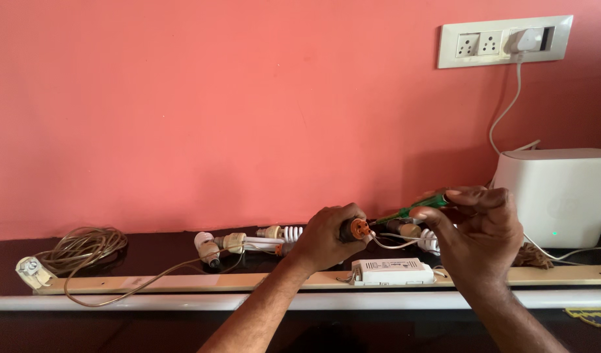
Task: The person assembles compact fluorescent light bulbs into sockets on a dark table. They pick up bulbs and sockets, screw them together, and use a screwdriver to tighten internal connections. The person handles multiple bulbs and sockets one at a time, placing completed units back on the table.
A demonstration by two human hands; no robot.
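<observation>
Your left hand (326, 236) grips an orange lamp holder (357, 229); your right hand (475, 225) pinches a green screwdriver (411, 208), tip at the holder. Below your grip lies a white ballast box (392, 271).

Screwdriver (410, 210) tip hidden inside orange holder (357, 229), its handle behind right hand (473, 225) fingers

The orange lamp holder (358, 228) is a small round socket with a dark body, its orange face turned rightward, wrapped in the left hand's fingers (332, 230). The green-handled screwdriver (415, 208) lies slanted, its handle pinched by the right hand's fingertips (423, 214), its tip at the holder's face. Thin wires (392, 243) loop below, between both sets of fingers.
</observation>
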